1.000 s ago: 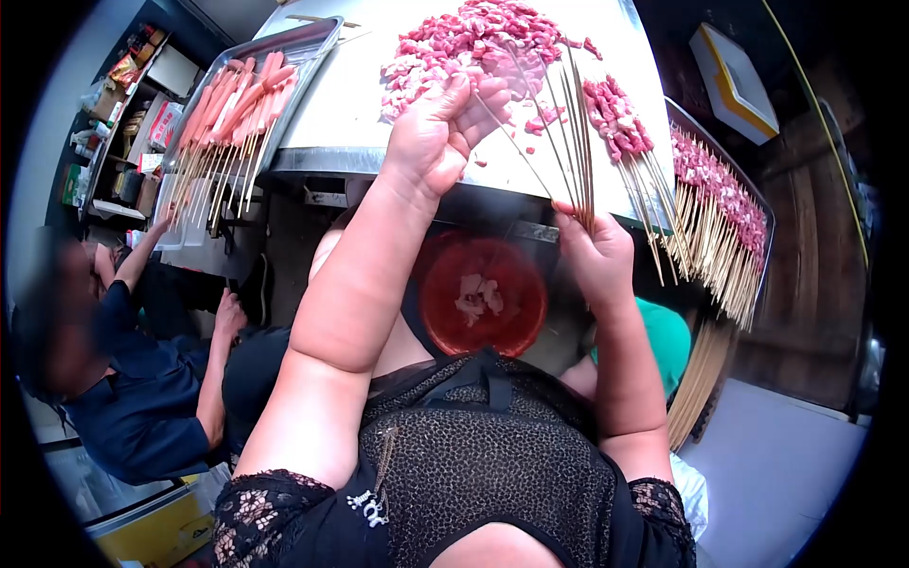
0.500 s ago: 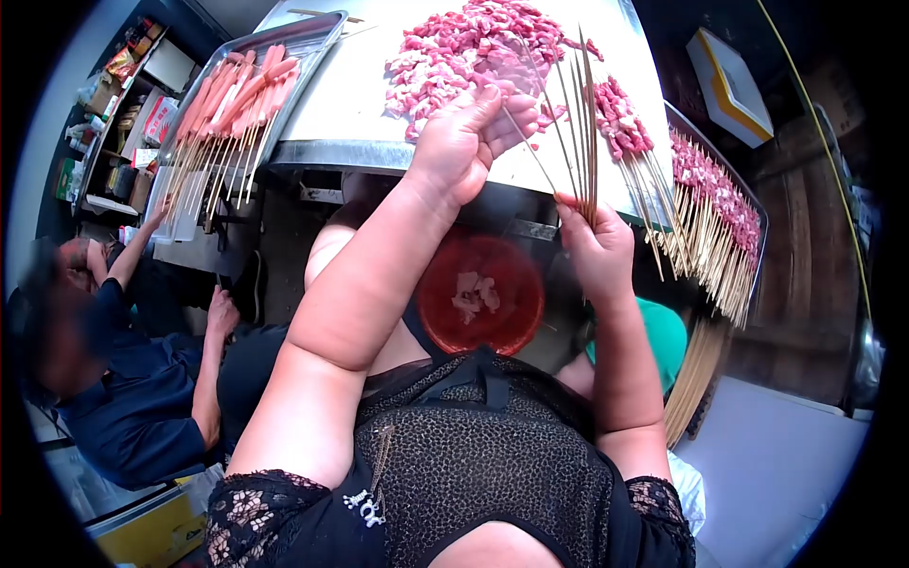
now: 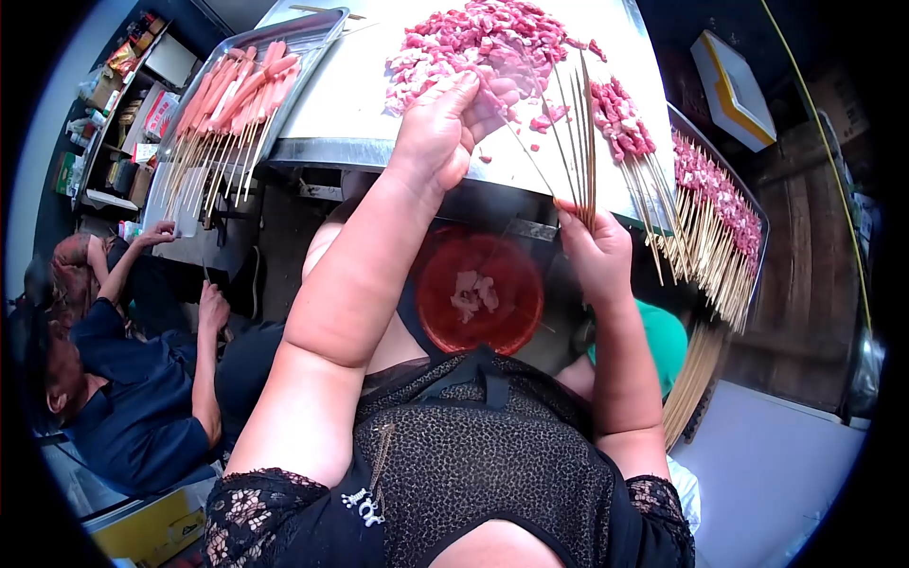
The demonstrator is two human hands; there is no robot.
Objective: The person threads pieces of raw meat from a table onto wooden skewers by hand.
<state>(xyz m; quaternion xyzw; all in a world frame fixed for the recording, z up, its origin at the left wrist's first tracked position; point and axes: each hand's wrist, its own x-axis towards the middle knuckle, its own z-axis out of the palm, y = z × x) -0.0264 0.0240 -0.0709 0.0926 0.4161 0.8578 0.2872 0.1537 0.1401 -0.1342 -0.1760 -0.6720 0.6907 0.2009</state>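
Note:
My left hand (image 3: 437,133) is at the near edge of a pile of cut raw meat (image 3: 483,43) on a white tabletop. Its fingers are curled around what looks like a piece of meat, mostly hidden by the thumb and palm. My right hand (image 3: 598,254) grips a bundle of thin skewers (image 3: 584,142), their points up over the table edge. One separate skewer (image 3: 530,161) slants from the right fingertips toward the left fingers. Right of the bundle lie several loaded meat skewers (image 3: 620,118).
A metal tray (image 3: 327,38) of skewered pink sausages (image 3: 237,90) stands left; a tray of meat skewers (image 3: 720,199) stands right. Below is a red basin (image 3: 436,312) with pale pieces in it. A person in dark blue (image 3: 142,388) sits left. A white box (image 3: 729,90) is far right.
My left hand has shifted left and slightly up, away from the skewer bundle. My right hand has barely moved. The seated person's hand has dropped away from the sausage sticks.

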